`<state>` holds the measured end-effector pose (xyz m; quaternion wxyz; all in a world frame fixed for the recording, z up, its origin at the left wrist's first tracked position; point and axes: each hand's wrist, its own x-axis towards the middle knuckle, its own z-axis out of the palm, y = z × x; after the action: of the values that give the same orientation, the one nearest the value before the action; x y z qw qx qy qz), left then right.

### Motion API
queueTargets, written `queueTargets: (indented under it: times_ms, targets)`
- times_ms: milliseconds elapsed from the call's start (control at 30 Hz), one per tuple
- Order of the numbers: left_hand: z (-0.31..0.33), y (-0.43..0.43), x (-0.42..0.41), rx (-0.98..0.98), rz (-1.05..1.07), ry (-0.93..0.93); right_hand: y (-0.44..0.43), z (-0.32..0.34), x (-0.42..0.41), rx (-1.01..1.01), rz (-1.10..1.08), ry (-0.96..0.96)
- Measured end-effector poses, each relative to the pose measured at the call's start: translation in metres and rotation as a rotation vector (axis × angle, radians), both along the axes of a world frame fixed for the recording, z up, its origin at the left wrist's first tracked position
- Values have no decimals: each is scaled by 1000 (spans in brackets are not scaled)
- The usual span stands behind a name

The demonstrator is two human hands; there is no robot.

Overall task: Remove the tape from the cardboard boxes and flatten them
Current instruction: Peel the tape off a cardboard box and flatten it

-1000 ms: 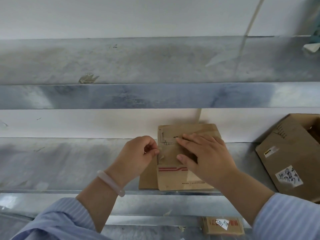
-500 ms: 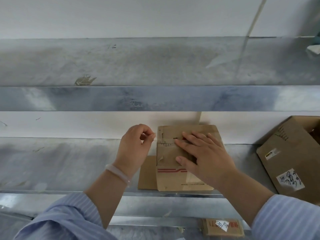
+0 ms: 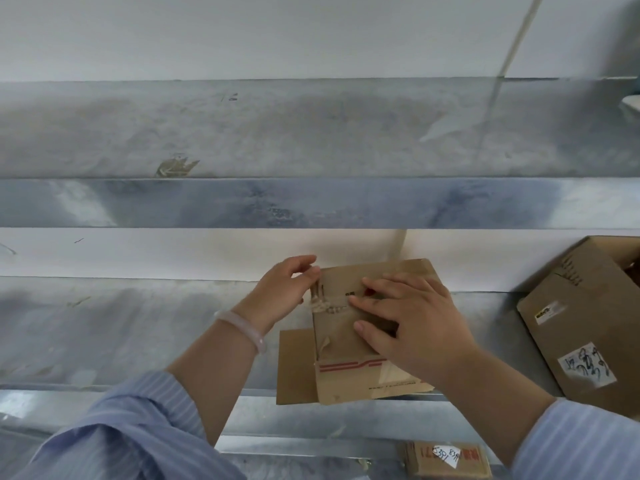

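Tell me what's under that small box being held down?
A flat cardboard sheet pokes out leftward from under the small box, on the metal shelf. The rest is covered.

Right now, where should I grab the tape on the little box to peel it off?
Pinch the tape by its crinkled loose end at the left edge of the small box, coming in from the left. It is lifted there, while the rest lies flat and glossy across the top. The right hand presses down on the top, so that side is blocked.
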<state>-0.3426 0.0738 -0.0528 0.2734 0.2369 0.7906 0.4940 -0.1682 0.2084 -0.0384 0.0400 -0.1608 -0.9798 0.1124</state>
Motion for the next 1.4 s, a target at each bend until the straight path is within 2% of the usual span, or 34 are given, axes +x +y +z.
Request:
queueTargets:
  times_ms: [67, 200, 400, 667, 967, 1033, 1233, 1400]
  targets:
    - [4, 6, -5, -23, -28, -78, 1, -2, 1, 2, -4, 10]
    - [14, 15, -11, -64, -52, -24, 1, -3, 2, 8, -4, 50]
    - [15, 16, -18, -80, -70, -43, 5, -7, 2, 11, -3, 88]
    - [16, 11, -18, -80, 33, -27, 7, 1, -3, 47, 47, -21]
    - [5, 7, -9, 83, 247, -211, 5, -1, -4, 75, 56, -37]
    - [1, 6, -3, 110, 301, -160, 6, -1, -4, 77, 55, -41]
    - [-4, -4, 14, 115, 338, 205, 6, 0, -5, 92, 44, -44]
    - [0, -22, 17, 130, 311, 236, 5, 0, -5, 99, 44, -53]
